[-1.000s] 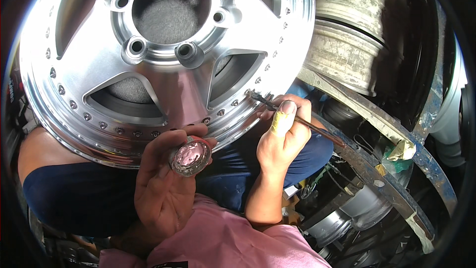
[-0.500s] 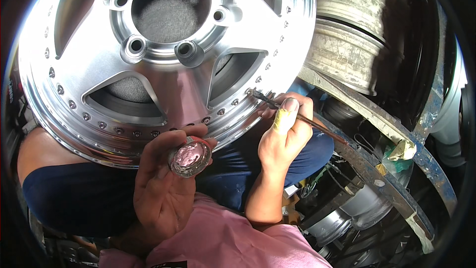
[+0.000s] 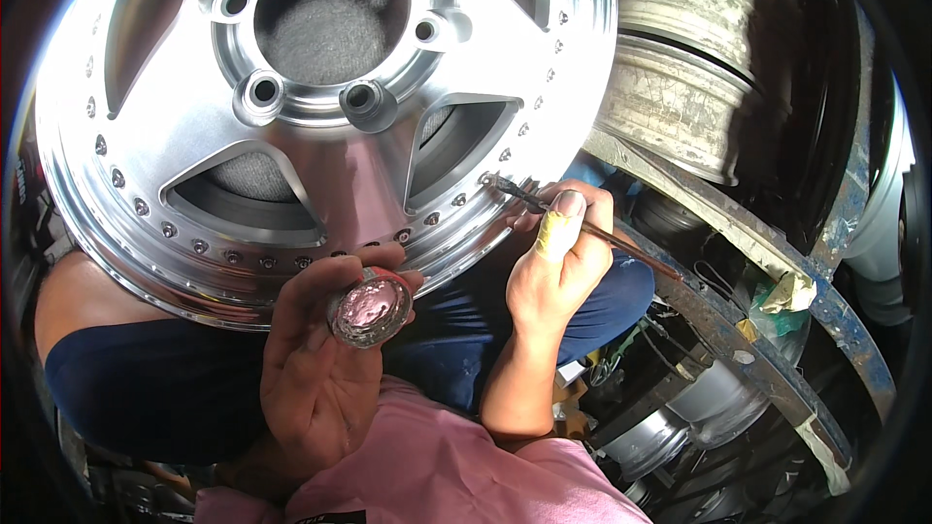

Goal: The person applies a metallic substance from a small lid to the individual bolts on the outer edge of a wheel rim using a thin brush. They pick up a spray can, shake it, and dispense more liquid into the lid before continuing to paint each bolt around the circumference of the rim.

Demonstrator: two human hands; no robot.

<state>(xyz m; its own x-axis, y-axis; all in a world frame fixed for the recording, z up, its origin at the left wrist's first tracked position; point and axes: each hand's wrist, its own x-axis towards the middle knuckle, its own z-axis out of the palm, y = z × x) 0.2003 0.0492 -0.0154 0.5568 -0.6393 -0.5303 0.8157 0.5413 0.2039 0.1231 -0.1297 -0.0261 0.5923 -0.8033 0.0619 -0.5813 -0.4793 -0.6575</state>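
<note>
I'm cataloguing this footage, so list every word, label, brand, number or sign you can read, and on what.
Dark patch on the pink shirt: pale lettering cut off by the lower edge, too partial to read.
Dark thing at far left: small marks, too blurred to read.
Silver wheel: no lettering seen.

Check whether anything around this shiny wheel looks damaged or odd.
The stacked rims at right look blotchy, unlike the shiny wheel. The metal frame beside them has patchy blue paint and a crumpled pale scrap on it.
</note>
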